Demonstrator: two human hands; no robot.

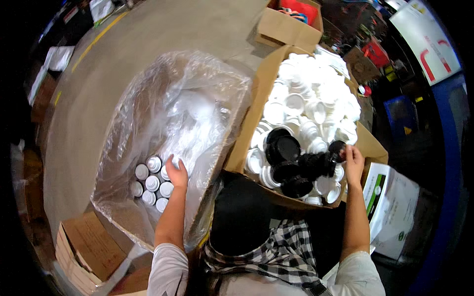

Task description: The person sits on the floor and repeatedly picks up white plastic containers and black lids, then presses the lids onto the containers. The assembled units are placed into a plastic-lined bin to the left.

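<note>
Fingertips [347, 150] of the right hand [354, 168] meet a black lid [337, 147], clamped or not I cannot tell, in a carton [262, 79] heaped with white lids [316, 101]; the left hand [178, 174], fingers apart, reaches over round white pieces [152, 183] in a film-lined box [133, 108].

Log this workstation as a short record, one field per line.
Left hand: the left hand is over the plastic-lined box, at the white pieces
White pieces: small, round, grouped at the box's near end
Right hand: the right hand has its fingers at the black lids; grip unclear
Black lids: on top of white lids, in the brown carton
Rest: white carton to the right; yellow floor line at upper left
</note>
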